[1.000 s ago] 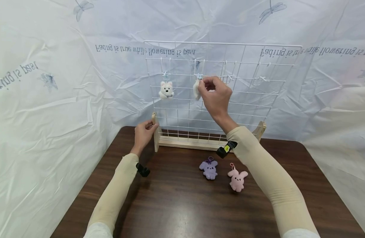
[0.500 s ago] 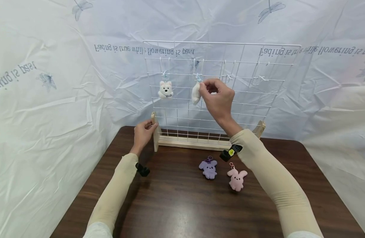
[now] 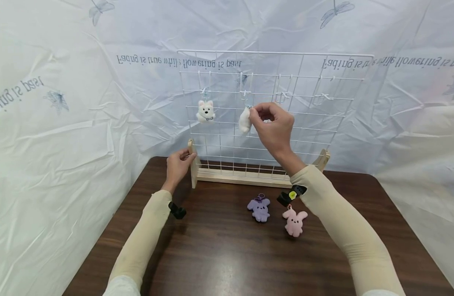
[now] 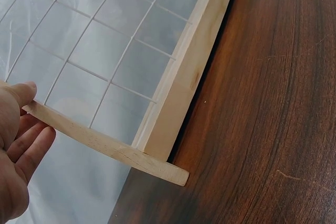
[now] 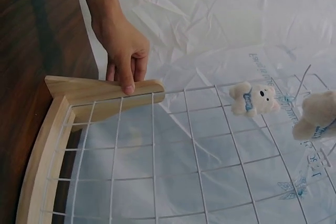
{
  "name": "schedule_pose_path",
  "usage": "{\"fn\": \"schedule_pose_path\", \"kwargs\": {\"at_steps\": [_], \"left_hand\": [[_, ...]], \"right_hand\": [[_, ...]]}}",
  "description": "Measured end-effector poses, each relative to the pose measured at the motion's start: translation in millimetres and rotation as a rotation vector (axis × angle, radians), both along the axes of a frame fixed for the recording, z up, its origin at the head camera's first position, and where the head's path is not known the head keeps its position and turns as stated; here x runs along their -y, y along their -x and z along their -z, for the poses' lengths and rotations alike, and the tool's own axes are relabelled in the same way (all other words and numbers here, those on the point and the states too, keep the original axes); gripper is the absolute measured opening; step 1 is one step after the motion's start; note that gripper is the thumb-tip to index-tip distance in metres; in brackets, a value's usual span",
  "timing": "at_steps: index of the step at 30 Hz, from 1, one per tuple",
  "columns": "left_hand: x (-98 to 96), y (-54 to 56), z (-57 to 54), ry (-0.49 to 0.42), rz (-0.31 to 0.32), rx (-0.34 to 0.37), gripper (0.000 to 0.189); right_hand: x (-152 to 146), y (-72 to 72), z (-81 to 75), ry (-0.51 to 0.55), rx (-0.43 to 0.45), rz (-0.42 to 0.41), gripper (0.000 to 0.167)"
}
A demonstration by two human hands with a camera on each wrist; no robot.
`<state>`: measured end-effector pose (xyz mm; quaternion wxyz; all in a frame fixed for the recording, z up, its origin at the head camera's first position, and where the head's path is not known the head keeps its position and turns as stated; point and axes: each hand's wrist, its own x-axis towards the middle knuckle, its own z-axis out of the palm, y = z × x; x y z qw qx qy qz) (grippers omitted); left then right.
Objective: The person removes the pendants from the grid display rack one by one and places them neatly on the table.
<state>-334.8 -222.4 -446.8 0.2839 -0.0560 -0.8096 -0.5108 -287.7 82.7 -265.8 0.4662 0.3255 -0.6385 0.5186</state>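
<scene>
My left hand (image 3: 178,167) pinches the wooden side post (image 4: 89,132) of a white wire grid rack (image 3: 227,144), thumb on one face and fingers on the other. In front of the grid, my right hand (image 3: 275,125) pinches a white plush keychain (image 3: 244,121) near its top between thumb and fingertip. The plush is turned sideways, its pale blue strap right under the second hook (image 3: 245,92) from the left. To its left, a white dog plush keychain (image 3: 206,111) hangs from the first hook, facing forward. In the right wrist view, both white plushes show, but not my right hand.
Two more hooks, including a white hook (image 3: 324,97), sit farther right on the grid. A purple plush keychain (image 3: 259,210) and a pink plush keychain (image 3: 294,223) lie on the brown table (image 3: 212,246) before the rack. Wrinkled white sheeting (image 3: 101,123) surrounds the table.
My right hand has moved down and slightly right, and the plush it pinches has come lower, away from the hook. My left hand has stayed on the post.
</scene>
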Motion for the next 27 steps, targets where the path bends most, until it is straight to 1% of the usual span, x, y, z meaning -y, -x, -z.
{"fn": "schedule_pose_path", "kwargs": {"at_steps": [5,9,16,19,27], "left_hand": [[0.6,-0.3,-0.2,0.008,-0.002,0.001,0.037],[0.6,0.0,-0.6,0.009,-0.008,0.000,0.036],[1.0,1.9,-0.1,0.005,-0.003,-0.008,0.035],[1.2,1.5,-0.4,0.003,0.002,-0.014,0.035],[1.2,0.4,-1.0,0.012,0.001,-0.012,0.036]], "right_hand": [[-1,-24.7,-0.8,-0.024,0.006,-0.031,0.004],[-2,-29.7,3.7,-0.043,0.004,-0.048,0.005],[-13,-4.6,31.9,-0.081,0.020,-0.059,0.005],[-17,-2.2,41.7,-0.106,0.033,-0.073,0.006],[-21,-3.3,67.8,-0.166,0.101,-0.084,0.006]]}}
